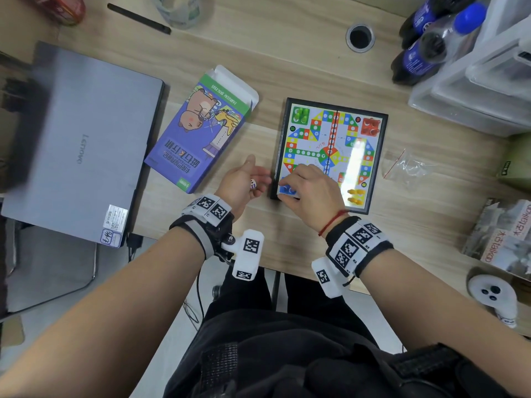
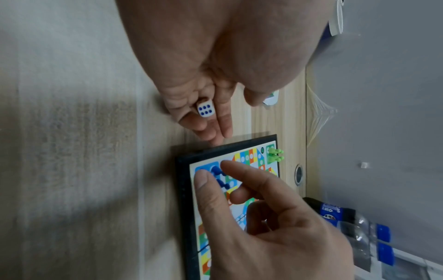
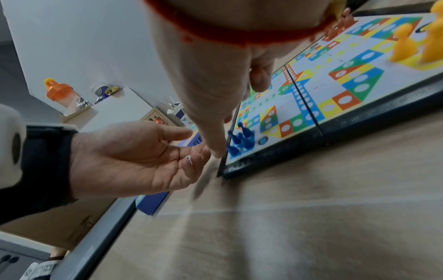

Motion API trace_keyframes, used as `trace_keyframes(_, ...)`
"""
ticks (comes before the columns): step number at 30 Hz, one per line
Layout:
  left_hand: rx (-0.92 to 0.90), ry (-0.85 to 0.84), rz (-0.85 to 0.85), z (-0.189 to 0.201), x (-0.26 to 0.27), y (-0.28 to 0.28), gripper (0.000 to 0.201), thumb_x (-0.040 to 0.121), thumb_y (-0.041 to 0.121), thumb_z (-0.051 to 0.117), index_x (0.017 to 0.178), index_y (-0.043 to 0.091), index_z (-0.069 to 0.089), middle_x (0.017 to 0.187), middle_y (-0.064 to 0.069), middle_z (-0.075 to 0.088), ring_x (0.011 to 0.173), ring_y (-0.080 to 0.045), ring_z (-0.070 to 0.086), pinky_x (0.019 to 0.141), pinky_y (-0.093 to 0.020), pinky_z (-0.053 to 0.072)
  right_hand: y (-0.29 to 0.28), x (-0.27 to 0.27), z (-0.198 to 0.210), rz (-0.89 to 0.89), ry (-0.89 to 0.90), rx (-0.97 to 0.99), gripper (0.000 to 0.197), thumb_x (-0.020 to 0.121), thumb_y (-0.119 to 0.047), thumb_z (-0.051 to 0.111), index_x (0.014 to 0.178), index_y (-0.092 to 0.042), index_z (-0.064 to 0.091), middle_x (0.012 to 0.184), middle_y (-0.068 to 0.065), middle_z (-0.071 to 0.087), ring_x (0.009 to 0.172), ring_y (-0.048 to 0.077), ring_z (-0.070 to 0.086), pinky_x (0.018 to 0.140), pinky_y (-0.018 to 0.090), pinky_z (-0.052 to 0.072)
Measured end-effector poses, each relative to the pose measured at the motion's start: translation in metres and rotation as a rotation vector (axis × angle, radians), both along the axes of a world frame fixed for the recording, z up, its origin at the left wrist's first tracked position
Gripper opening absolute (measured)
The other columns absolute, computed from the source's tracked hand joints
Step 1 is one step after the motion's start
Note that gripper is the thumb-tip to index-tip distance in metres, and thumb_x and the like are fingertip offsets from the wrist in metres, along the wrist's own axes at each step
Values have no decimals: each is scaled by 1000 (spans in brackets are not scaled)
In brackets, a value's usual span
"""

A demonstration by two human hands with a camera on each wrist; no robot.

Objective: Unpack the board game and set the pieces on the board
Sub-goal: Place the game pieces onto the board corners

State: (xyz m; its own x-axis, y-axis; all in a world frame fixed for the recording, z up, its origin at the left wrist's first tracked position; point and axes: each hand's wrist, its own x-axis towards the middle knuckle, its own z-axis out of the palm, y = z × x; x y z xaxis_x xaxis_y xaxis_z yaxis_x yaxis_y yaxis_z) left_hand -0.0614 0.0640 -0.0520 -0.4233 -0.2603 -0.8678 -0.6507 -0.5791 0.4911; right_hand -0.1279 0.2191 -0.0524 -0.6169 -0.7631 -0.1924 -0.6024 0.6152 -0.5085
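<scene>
The desk [image 1: 301, 67] held the board [image 1: 330, 152] beside its box [image 1: 198, 133]. Green, red and yellow pawns stood in their corners. My right hand [image 1: 311, 191] pinched at the blue pawns [image 2: 219, 175]; my left hand [image 1: 244, 182], fingers relaxed, cradled the die [image 2: 205, 109]. Nearly done, I judged.

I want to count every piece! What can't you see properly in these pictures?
- Blue pieces: head view, right hand covers most; no count.
- Yellow pieces: right wrist view, cut off by the edge.
- Die: other faces hidden in the left hand.
- Red pieces: head view, too small to count.
</scene>
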Motion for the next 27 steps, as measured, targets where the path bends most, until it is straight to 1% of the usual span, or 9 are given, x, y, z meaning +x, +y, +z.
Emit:
trace_keyframes(6, 140, 185, -77, 31, -23, 9, 70, 104, 50, 19, 116, -6, 59, 86, -13, 65, 77, -19, 63, 73, -28, 51, -12, -18, 31, -26, -88, -72, 29, 79, -37, 73, 100, -17, 70, 87, 2, 61, 82, 20, 58, 66, 28, 46)
trace_keyframes(9, 215, 242, -86, 45, -41, 19, 64, 104, 48, 18, 114, -1, 58, 75, -6, 69, 66, -13, 65, 60, -23, 52, -15, -27, 35, -14, -113, -35, 25, 80, -25, 71, 101, -11, 69, 95, 6, 64, 86, 26, 59, 70, 34, 50)
trace_keyframes(12, 213, 256, -116, 47, -53, 27, 59, 104, 47, 22, 117, 5, 61, 95, -9, 69, 74, -13, 65, 70, -26, 52, -7, -36, 35, -65, -134, -42, 21, 78, -11, 67, 99, -8, 68, 93, 8, 65, 82, 28, 61, 71, 33, 49)
trace_keyframes(14, 132, 211, -156, 47, -58, 29, 52, 104, 46, 29, 114, 7, 62, 100, -6, 68, 85, -13, 66, 83, -28, 51, 3, -46, 32, -138, -148, -55, 18, 79, -10, 67, 97, -11, 69, 90, 6, 66, 76, 20, 59, 72, 29, 47)
trace_keyframes(16, -27, 142, -172, 40, -61, 27, 43, 103, 41, 39, 114, 7, 62, 104, -6, 68, 90, -16, 65, 86, -29, 51, 16, -59, 26, -258, -152, -68, 20, 82, -14, 68, 102, -14, 69, 91, 3, 66, 73, 13, 58, 75, 28, 52)
trace_keyframes(19, -180, 78, -113, 27, -60, 18, 19, 98, 22, 53, 93, 9, 65, 92, -9, 66, 78, -22, 58, 66, -27, 48, 34, -75, 12, -340, -131, -22, 25, 85, -16, 68, 109, -15, 69, 96, 4, 66, 75, 14, 60, 80, 31, 55)
trace_keyframes(22, -238, 19, -149, 16, -59, 11, 14, 96, 15, 54, 85, 12, 63, 83, -6, 64, 69, -17, 56, 57, -23, 46, 39, -82, 3, -342, -139, -15, 17, 84, -15, 70, 101, -15, 73, 96, 4, 65, 74, 15, 59, 81, 29, 53)
trace_keyframes(24, -330, -16, -186, 8, -58, 8, 14, 95, 16, 54, 84, 15, 63, 80, -1, 65, 68, -14, 57, 64, -27, 51, 39, -84, 1, -358, -156, -17, 14, 81, -15, 73, 95, -16, 73, 93, 1, 64, 72, 12, 57, 80, 26, 51)
trace_keyframes(27, -499, -36, -271, -5, -56, 3, 4, 89, 20, 61, 87, 21, 64, 86, 3, 68, 85, -20, 66, 89, -39, 55, 39, -87, -3, -384, -202, -30, 11, 79, -11, 74, 89, -16, 71, 89, -1, 65, 67, 10, 58, 76, 23, 52)
